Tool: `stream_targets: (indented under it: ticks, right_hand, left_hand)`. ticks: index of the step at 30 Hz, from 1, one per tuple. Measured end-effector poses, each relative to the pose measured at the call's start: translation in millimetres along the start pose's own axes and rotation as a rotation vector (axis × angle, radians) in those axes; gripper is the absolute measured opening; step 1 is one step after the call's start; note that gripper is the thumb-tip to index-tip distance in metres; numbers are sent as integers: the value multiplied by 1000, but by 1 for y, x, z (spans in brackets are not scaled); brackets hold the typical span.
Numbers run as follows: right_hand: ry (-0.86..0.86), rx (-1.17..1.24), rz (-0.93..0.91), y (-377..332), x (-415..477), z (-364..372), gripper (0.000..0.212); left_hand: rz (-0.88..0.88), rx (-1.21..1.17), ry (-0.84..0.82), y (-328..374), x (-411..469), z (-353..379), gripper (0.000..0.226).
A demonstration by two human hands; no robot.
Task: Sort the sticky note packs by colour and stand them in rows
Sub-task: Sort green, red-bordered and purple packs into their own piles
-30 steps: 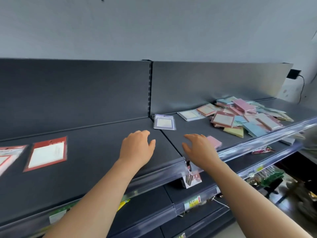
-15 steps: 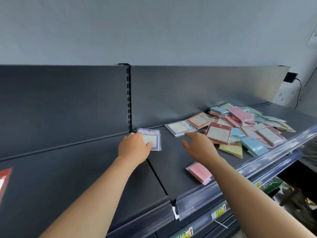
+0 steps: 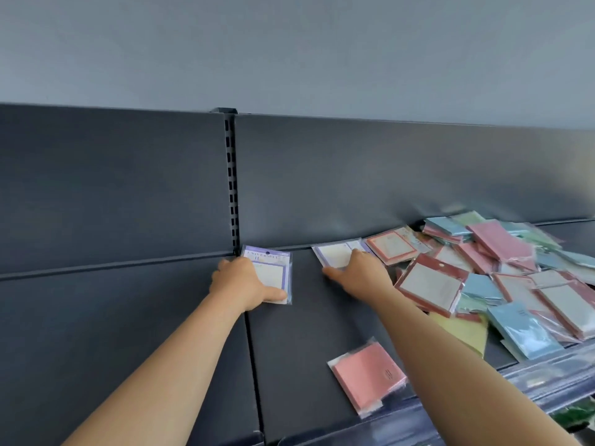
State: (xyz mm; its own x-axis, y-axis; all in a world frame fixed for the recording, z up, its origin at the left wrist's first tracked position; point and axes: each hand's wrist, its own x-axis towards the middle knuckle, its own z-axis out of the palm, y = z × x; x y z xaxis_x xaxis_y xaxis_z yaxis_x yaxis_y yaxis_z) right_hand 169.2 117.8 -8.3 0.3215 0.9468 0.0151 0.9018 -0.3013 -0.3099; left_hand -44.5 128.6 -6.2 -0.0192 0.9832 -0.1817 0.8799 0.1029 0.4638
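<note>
Early sorting, it seemed — the left hand (image 3: 244, 281) gripped a purple pack (image 3: 273, 268) at twelve o'clock by the back panel (image 3: 354, 188), the right hand (image 3: 359, 275) rested on a second pack (image 3: 333, 254) at one o'clock, hold unclear — next likely standing both upright together.

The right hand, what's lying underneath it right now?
A purple-edged sticky note pack lies flat on the shelf under the right hand. Its far end shows; the near end is covered by the hand, so anything beneath there cannot be seen.
</note>
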Motion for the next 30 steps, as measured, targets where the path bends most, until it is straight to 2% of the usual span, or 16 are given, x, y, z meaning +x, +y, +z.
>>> stream_targets:
  ticks: [4, 9, 14, 17, 20, 25, 30]
  right_hand:
    - [1, -12, -86, 0, 8, 0, 42]
    - [-66, 23, -192, 5, 8, -4, 66]
    - [-116, -47, -346, 13, -2, -8, 53]
    - [-166, -12, -381, 17, -2, -14, 45]
    - [-209, 41, -396, 17, -3, -23, 49]
    - [-186, -34, -432, 15, -13, -21, 72]
    - [-201, 249, -409, 12, -19, -21, 67]
  left_hand:
    - [-48, -86, 38, 1, -9, 2, 94]
    - [-10, -314, 132, 2, -28, 3, 77]
    - [-70, -550, 205, -9, -47, 3, 40]
    - [-126, -642, 218, -16, -54, 5, 32]
    - [-139, -728, 234, -21, -61, 5, 21]
    - [-130, -807, 258, -20, -72, 5, 17]
    - [-120, -818, 236, -12, -77, 7, 16]
